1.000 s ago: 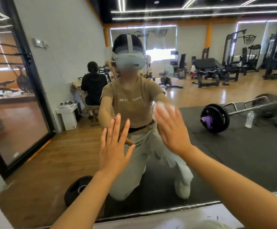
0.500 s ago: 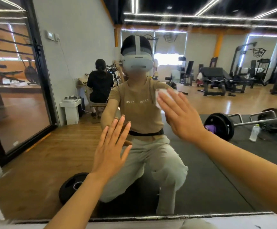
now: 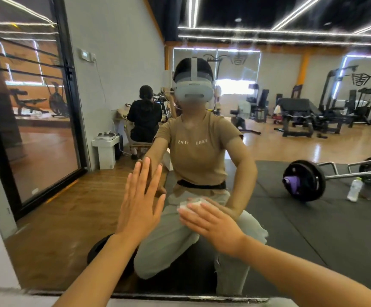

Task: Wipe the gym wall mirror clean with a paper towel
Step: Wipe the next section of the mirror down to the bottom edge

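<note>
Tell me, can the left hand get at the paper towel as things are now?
Probably yes. The left hand lies flat on the mirror beside the right hand, which presses the paper towel; nothing lies between them.

Paper towel (image 3: 191, 204) mostly hidden under right hand (image 3: 213, 224).

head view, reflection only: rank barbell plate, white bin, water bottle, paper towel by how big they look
1. Barbell plate, largest.
2. White bin, clearly smaller.
3. Water bottle.
4. Paper towel, though mostly hidden under the right hand, so its rank against the bottle is unsure.
</note>
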Tool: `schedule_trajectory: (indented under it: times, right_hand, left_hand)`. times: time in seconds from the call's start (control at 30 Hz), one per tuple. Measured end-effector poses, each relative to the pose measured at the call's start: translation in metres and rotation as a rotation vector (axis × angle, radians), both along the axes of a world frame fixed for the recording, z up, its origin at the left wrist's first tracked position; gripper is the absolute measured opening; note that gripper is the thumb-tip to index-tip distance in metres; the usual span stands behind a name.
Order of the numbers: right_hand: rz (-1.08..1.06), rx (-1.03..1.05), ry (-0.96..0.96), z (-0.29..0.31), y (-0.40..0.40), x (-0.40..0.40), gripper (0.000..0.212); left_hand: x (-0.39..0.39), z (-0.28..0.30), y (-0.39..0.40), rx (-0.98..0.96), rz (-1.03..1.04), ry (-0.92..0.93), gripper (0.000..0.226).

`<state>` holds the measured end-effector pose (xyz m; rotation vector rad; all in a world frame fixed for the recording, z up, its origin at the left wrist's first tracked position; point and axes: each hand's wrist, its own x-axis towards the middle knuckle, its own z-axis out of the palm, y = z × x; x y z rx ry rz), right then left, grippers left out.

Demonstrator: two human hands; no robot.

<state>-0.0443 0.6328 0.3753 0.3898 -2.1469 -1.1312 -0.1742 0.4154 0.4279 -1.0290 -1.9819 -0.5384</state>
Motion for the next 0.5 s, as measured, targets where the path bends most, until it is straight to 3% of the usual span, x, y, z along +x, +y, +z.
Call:
schedule_trajectory:
  times: [0.17,0.23,0.33,0.43,0.5]
  right_hand:
    - [-0.048,0.069,-0.064,0.007,0.003,0.007,0.077]
    - [-0.008,-0.004,-0.029,0.031,0.003,0.010,0.078]
    - [0.099,-0.241,0.198,0.099,0.001,0.004,0.065]
    - [0.101,-0.476,0.453,0.184,-0.002,-0.001,0.073]
    - [0.121,-0.598,0.591,0.231,-0.006,-0.006,0.061]
  left_hand:
    - [-0.004,0.000,-0.005,-0.043,0.011,0.023,0.072]
    - [-0.008,-0.003,-0.010,-0.067,0.023,0.037,0.073]
    - [-0.011,-0.007,-0.015,-0.095,0.043,0.051,0.074]
    - [-0.013,-0.008,-0.016,-0.096,0.045,0.063,0.072]
    - [-0.012,-0.007,-0.014,-0.080,0.041,0.059,0.070]
